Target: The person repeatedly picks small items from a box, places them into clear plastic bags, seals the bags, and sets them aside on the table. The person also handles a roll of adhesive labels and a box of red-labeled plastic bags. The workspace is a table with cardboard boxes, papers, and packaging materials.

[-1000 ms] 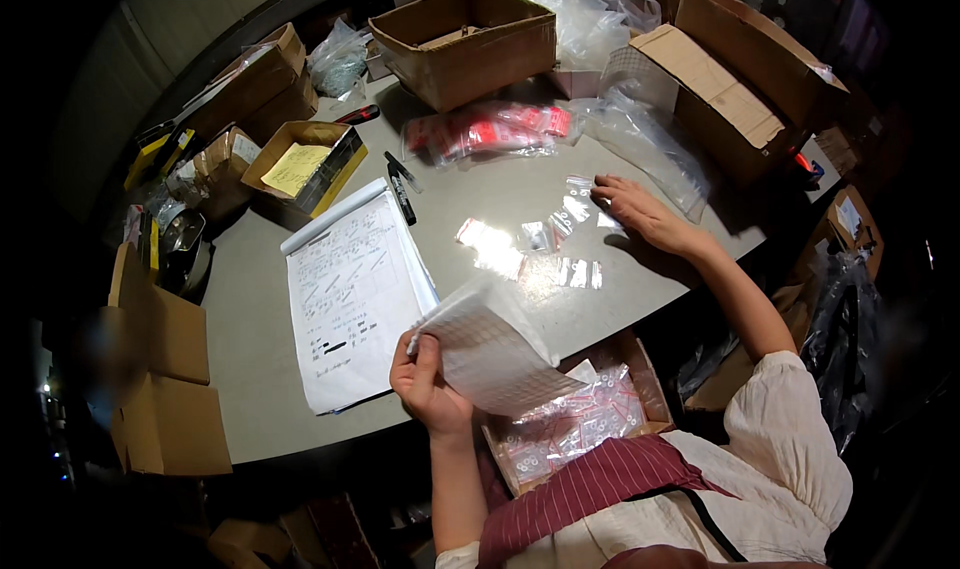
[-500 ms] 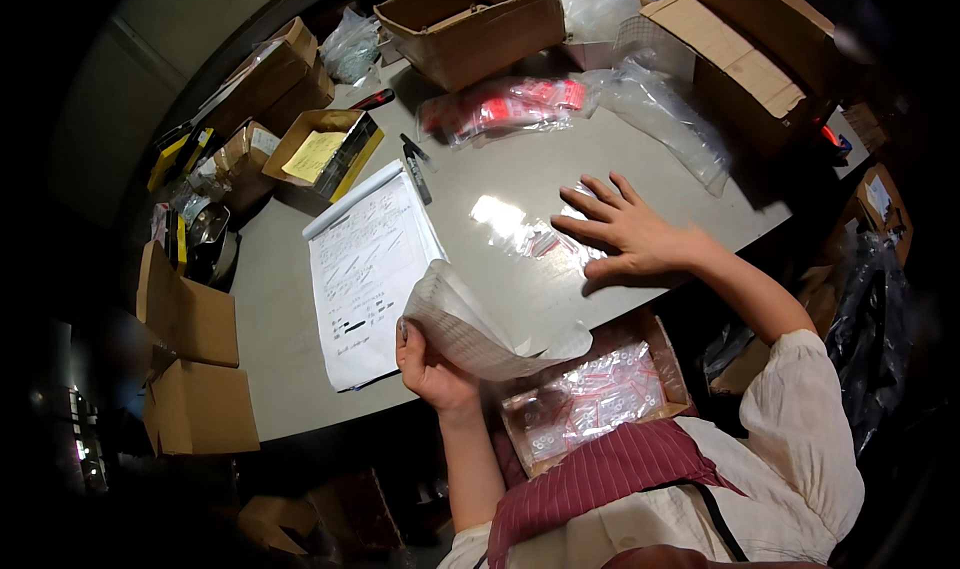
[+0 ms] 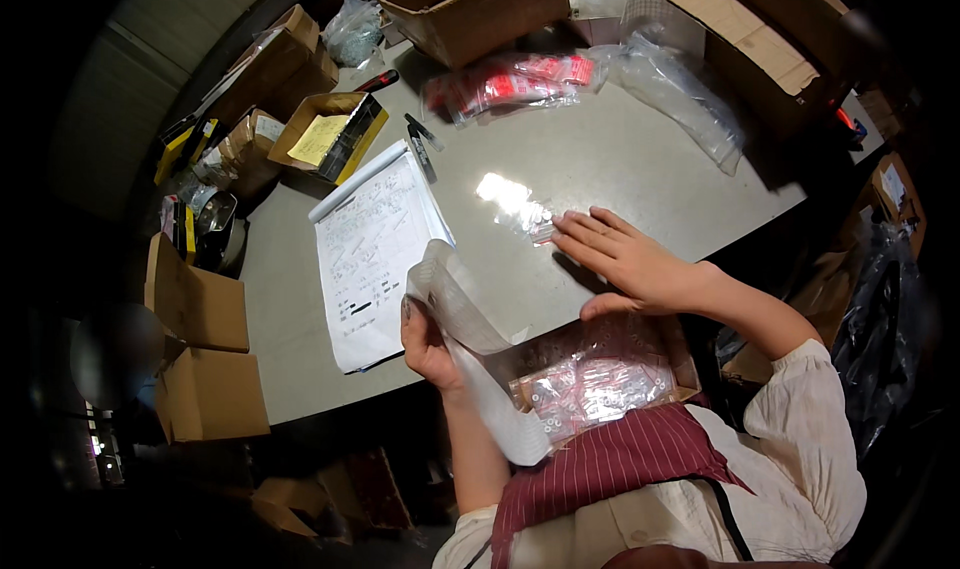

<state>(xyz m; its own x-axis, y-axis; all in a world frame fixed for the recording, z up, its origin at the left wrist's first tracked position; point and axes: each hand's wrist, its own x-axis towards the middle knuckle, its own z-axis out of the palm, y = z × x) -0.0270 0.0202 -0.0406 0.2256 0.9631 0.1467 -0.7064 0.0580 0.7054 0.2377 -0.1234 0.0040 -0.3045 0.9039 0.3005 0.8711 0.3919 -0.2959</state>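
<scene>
Near right hand [image 3: 632,266], open carton [image 3: 684,357] holding small clear bags [image 3: 622,387].

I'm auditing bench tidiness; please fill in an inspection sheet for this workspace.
Surface: grey table, bright glare near its middle.
Work items: pale flexible sheet; small clear bags; open box by the table edge, holding filled bags.
Clutter: notepad, black marker, red-and-clear packs.
Hands: left hand grips the sheet; right hand palm down, fingers extended at the small bags, contact unclear.
Cables: nothing seen.
Surroundings: cardboard carton left, dark plastic right.
</scene>
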